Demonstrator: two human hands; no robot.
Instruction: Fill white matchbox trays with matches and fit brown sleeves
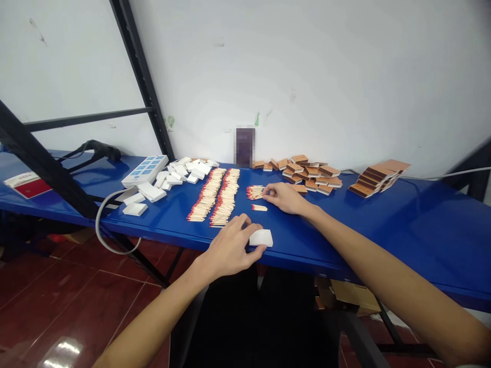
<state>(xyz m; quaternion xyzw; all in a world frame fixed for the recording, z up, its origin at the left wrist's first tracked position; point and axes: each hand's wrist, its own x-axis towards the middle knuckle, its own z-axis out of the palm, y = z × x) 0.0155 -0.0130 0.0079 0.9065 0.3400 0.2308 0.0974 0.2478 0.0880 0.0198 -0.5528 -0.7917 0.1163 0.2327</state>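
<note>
My left hand [235, 246] holds a small white matchbox tray [261, 237] at the table's front edge, thumb on the near side and fingers on the far side. My right hand [284, 198] is closed in a pinch at the right end of a small pile of red-tipped matches [253, 192]. Its fingertips partly hide the match ends there. A smaller bunch of matches [260, 208] lies between that pile and the tray. Two long rows of matches, the left row [207, 194] and the right row [225, 197], stretch away left of my hands.
White trays [151, 191] lie heaped at the left beside a white box with blue squares [146, 170]. Brown matchboxes [311, 171] are piled at the back right, with a leaning stack of sleeves [378, 178] farther right. A black metal frame [143, 76] rises at the left.
</note>
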